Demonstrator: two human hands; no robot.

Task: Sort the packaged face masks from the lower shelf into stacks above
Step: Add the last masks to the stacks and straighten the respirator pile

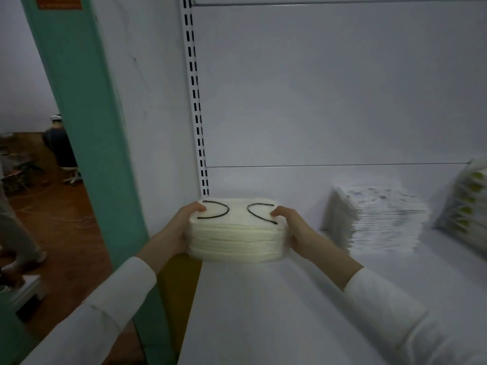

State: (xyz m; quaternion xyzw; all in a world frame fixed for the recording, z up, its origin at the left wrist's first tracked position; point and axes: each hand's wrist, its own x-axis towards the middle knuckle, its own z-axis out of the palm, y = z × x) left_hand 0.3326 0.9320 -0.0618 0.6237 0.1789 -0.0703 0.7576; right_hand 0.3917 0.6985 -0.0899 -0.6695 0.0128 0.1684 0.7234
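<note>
Head view: we clamp the cream mask stack (235, 234) from both ends, left hand (181, 229) and right hand (293, 229) curled round it, thumbs on top, likely so the slippery packets stay square. It's at the left end of the shelf (263, 306), well apart from the white printed stack (382, 219). No writing reads; the orange label (59, 1) is blurred
</note>
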